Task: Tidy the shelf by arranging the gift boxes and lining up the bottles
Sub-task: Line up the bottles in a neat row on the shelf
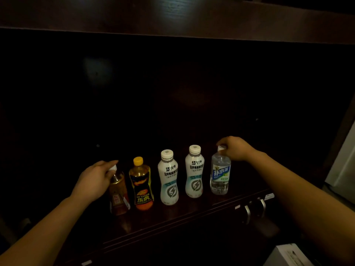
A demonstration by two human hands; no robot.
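On shelf [192, 212]: left hand [94, 181] grip pinches amber bottle [118, 192] cap; right hand [236, 148] grip pinches clear bottle [220, 173] cap.

The yellow-capped bottle [141, 184] is showing "HI-TIGER" and "乐虎" on its dark label, the clear water bottle [220, 172] is reading "补水啦", while the two white bottles' print is staying too small to read

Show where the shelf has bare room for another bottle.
Bare shelf lies left of the tea bottle and behind the row. The row through the clear water bottle is crowded, with the left hand and right hand at its ends.
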